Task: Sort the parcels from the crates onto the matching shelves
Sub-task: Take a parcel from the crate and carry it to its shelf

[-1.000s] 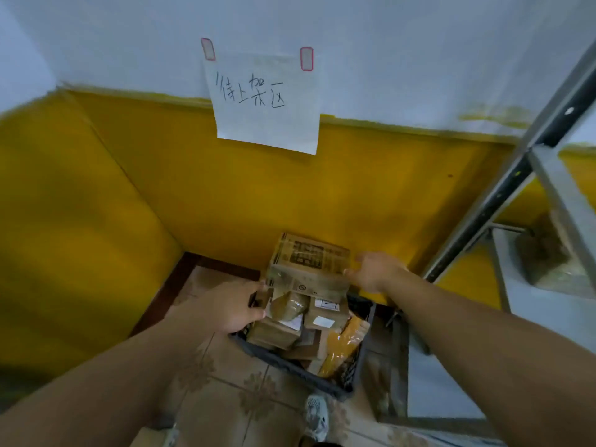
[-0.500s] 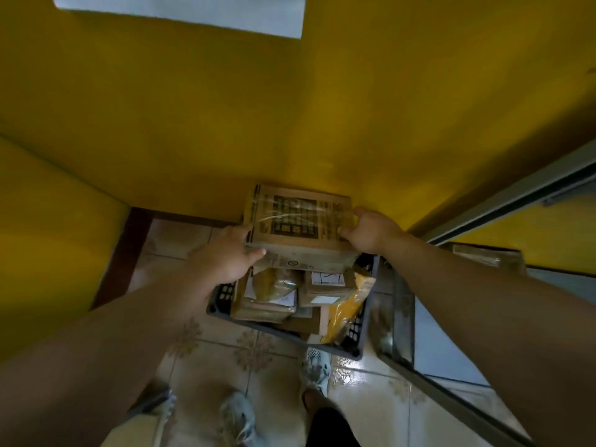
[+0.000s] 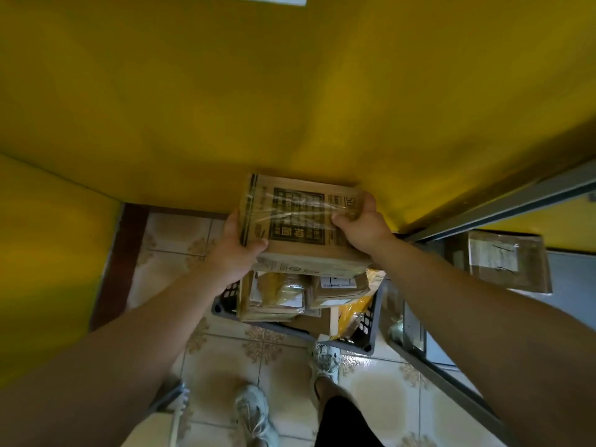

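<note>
A brown cardboard parcel (image 3: 300,217) with black print and clear tape is held above a dark plastic crate (image 3: 367,327). My left hand (image 3: 235,250) grips its left side and my right hand (image 3: 362,227) grips its right side. Under it, the crate holds several smaller cardboard parcels (image 3: 338,285) and yellow mailer bags (image 3: 350,312). The crate stands on the tiled floor against the yellow wall.
A grey metal shelf unit (image 3: 564,285) stands at the right, with a taped cardboard parcel (image 3: 508,261) on its shelf. The yellow wall (image 3: 290,91) is close ahead and to the left. My two feet in sneakers (image 3: 253,414) stand just behind the crate.
Both hands have lifted the printed parcel up off the crate and closer to me. The view has tilted down, so the paper sign on the wall has left the top.
</note>
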Tool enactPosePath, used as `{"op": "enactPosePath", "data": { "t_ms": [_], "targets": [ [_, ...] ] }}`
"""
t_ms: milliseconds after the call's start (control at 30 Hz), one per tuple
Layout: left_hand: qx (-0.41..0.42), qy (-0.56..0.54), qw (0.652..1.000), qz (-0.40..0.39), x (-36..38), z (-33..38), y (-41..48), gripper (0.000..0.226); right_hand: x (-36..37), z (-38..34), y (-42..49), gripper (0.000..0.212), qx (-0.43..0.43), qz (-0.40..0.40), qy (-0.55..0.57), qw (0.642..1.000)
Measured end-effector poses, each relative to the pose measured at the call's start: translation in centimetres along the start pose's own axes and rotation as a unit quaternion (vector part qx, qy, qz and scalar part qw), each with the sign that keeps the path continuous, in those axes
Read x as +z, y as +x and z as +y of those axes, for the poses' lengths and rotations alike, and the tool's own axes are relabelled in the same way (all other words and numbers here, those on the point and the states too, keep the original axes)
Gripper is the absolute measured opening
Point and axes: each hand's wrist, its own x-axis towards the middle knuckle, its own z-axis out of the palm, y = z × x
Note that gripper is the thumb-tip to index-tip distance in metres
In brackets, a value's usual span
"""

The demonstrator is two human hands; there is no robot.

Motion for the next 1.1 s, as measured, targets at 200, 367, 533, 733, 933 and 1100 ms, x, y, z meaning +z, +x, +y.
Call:
{"op": "enactPosePath", "data": {
  "t_ms": [200,367,533,733,933,1100],
  "targets": [
    [0.029,-0.039,0.999,-0.013,-4.3,1.9,-5.7,0.088,-1.2,-1.9,-7.4,0.096,-0.005,0.066,0.063,0.996],
    [0.104,-0.011,0.994,0.020,-8.3,2.9,-10.5,0.102,-2.1,-4.6,-14.6,0.105,-0.031,0.153,0.137,0.978],
    [0.179,-0.020,0.982,0.050,-13.3,4.3,-16.4,0.097,-2.3,-7.7,-23.5,0.094,-0.092,0.200,0.203,0.954],
    [0.213,-0.143,0.964,0.069,-16.5,5.7,-23.8,0.038,-2.0,-9.0,-34.5,0.074,-0.101,0.274,0.293,0.910],
    [0.277,-0.182,0.943,0.035,-17.0,6.2,-29.1,0.049,-2.8,-7.8,-42.4,0.063,-0.096,0.319,0.313,0.889],
    [0.319,-0.156,0.935,0.008,-16.7,6.1,-34.0,0.058,-4.3,-5.5,-47.9,0.077,-0.141,0.305,0.281,0.899]
  ]
}}
